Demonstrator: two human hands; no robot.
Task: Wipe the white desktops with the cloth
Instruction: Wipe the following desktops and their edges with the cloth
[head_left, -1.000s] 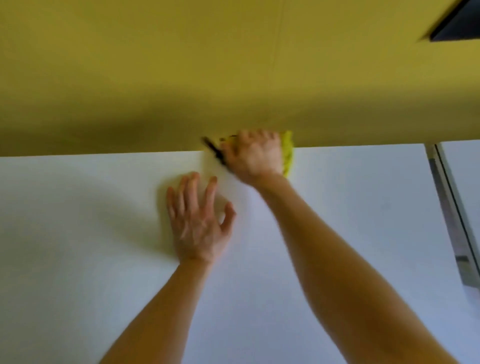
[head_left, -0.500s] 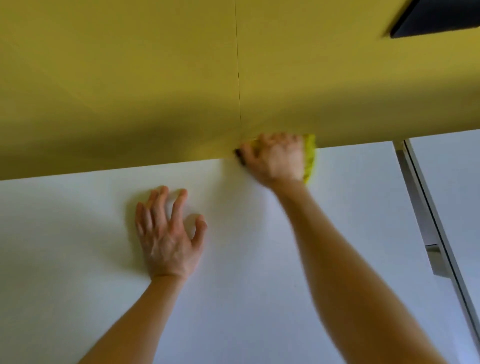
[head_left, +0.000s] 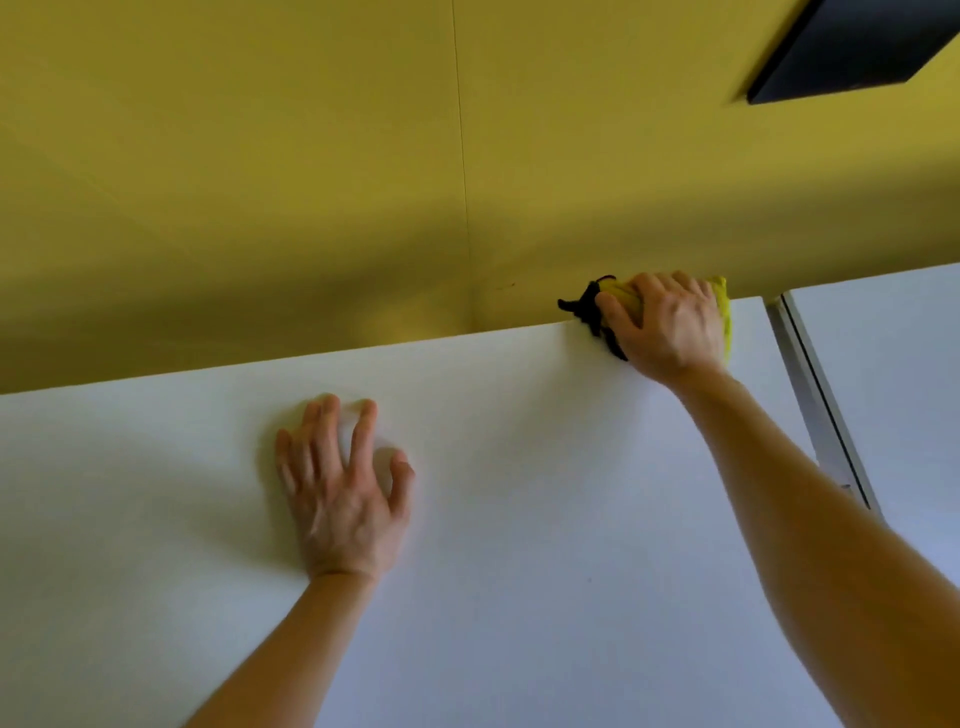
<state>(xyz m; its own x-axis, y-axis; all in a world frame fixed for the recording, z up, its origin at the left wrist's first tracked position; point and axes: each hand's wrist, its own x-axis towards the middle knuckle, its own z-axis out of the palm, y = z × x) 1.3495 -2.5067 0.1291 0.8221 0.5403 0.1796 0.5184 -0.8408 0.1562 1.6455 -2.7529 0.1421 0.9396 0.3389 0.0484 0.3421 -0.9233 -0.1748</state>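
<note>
A broad white desktop (head_left: 519, 545) fills the lower view. At its far edge, against the yellow partition, lies a bunched yellow cloth (head_left: 723, 307) with a black trim. My right hand (head_left: 670, 325) sits on top of the cloth with fingers curled over it, thumb on the black part, holding it down on the surface. My left hand (head_left: 343, 499) rests on the desktop to the left and nearer to me, fingers spread and holding nothing. A second white desktop (head_left: 893, 374) adjoins on the right.
A yellow partition wall (head_left: 363, 182) rises directly behind the desks, with a vertical seam in it. A grey metal strip and gap (head_left: 810, 405) separates the two desktops. A dark panel (head_left: 857, 47) shows at the top right.
My right hand has slid the cloth rightward along the far edge, close to the gap between the desks. My left hand stays planted on the desktop.
</note>
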